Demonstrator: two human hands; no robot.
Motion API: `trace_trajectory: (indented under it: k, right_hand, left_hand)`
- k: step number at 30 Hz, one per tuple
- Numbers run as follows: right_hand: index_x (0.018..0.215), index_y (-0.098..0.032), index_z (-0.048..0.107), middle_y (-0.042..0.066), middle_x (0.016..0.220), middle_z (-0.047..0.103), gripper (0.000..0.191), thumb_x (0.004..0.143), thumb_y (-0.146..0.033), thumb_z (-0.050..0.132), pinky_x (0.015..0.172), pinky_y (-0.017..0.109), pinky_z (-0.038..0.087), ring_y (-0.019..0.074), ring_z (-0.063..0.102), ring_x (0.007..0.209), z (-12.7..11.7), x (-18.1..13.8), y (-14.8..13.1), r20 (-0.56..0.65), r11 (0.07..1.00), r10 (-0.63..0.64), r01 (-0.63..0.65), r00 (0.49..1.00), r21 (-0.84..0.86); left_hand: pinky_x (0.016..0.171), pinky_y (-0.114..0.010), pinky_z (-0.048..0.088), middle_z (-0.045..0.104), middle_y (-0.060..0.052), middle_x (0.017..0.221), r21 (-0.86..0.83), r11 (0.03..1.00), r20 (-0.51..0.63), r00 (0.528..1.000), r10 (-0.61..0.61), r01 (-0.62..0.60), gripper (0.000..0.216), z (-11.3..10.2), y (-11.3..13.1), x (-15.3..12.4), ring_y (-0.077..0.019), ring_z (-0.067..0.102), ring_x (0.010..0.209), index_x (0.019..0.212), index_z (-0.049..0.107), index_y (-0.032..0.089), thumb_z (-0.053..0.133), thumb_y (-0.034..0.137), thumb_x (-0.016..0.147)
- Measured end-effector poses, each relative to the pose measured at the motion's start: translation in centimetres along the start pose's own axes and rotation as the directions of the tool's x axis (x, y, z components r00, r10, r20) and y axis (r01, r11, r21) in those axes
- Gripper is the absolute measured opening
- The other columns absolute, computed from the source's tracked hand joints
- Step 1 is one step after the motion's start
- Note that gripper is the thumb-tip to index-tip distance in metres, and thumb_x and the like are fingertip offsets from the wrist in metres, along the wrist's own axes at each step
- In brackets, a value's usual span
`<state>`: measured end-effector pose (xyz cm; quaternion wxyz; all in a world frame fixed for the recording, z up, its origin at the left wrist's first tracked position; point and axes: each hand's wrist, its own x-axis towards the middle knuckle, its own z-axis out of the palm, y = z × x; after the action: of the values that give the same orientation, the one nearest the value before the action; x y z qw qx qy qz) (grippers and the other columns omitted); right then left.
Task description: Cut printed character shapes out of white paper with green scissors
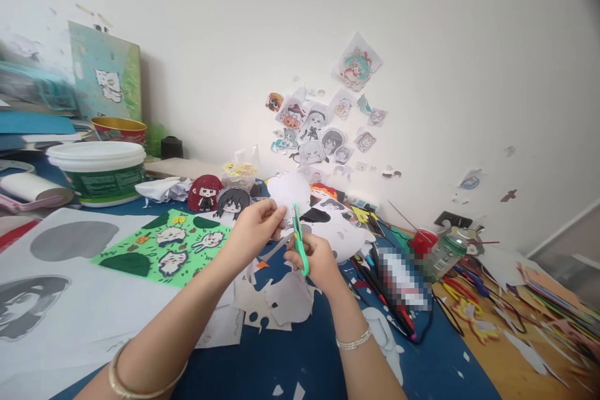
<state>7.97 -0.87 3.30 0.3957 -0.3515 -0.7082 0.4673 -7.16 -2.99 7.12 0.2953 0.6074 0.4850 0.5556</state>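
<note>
My left hand [262, 224] pinches the lower edge of a rounded white paper cutout [291, 189], held up in front of me. Green-handled scissors [300, 249] are in my right hand [315, 257], fingers closed around the handles. The blades point upward beside the paper's lower right edge; I cannot tell whether they touch it. Behind and right of the hands lie more white paper pieces [344, 240]. Below them are a cut scrap with dark spots [262, 309] and other offcuts on the blue table surface [262, 365].
A green drawing sheet [164, 250] and a large white printed sheet [94, 306] lie at left. Behind them stands a white-lidded tub [96, 172]. At right are pens [389, 303], a glass jar [445, 253] and coloured paper [557, 287]. Small cutouts [314, 125] hang on the wall.
</note>
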Motion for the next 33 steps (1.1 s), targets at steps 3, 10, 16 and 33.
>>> trace_trajectory:
  k: [3,10,16,33]
  right_hand:
    - [0.065,-0.015,0.055,-0.006,0.048,0.044,0.024,0.058,-0.031,0.071,0.040,0.020,0.034,0.0076,0.040,0.043,-0.11,-0.05,-0.19,0.019,1.000,0.013,-0.013,1.000,-0.008]
    - [0.070,-0.015,0.056,-0.005,0.051,0.047,0.023,0.059,-0.029,0.071,0.043,0.020,0.035,0.0078,0.041,0.046,-0.43,-0.01,0.03,0.033,0.999,0.025,-0.024,0.999,-0.035]
    - [0.072,-0.015,0.058,-0.004,0.050,0.046,0.020,0.064,-0.031,0.067,0.043,0.021,0.036,0.0091,0.042,0.046,-0.73,-0.17,0.16,0.071,0.996,0.002,0.005,0.997,-0.086]
    - [0.072,-0.015,0.057,-0.004,0.052,0.046,0.026,0.062,-0.035,0.069,0.044,0.022,0.036,0.0091,0.042,0.047,-0.66,-0.14,0.06,0.099,1.000,-0.020,0.019,0.995,0.008]
  left_hand:
    - [0.045,-0.021,0.035,0.050,0.005,0.041,0.049,0.999,-0.021,1.000,0.017,-0.016,0.029,-0.06,0.23,-0.12,-0.0099,0.045,0.039,0.056,0.044,0.019,0.046,0.039,0.077]
    - [0.048,-0.022,0.036,0.051,0.005,0.041,0.099,0.994,0.045,0.999,0.030,-0.034,0.029,-0.41,0.04,-0.04,-0.0112,0.047,0.041,0.055,0.041,0.020,0.045,0.039,0.077]
    - [0.049,-0.023,0.036,0.049,0.005,0.041,0.110,0.992,0.062,0.997,0.048,-0.055,0.031,-0.55,0.09,-0.11,-0.0117,0.046,0.041,0.054,0.037,0.021,0.044,0.040,0.077]
    - [0.048,-0.023,0.035,0.046,0.005,0.040,0.153,0.984,0.089,0.993,0.081,-0.094,0.030,-0.44,0.45,-0.27,-0.0115,0.045,0.041,0.054,0.034,0.021,0.043,0.037,0.078]
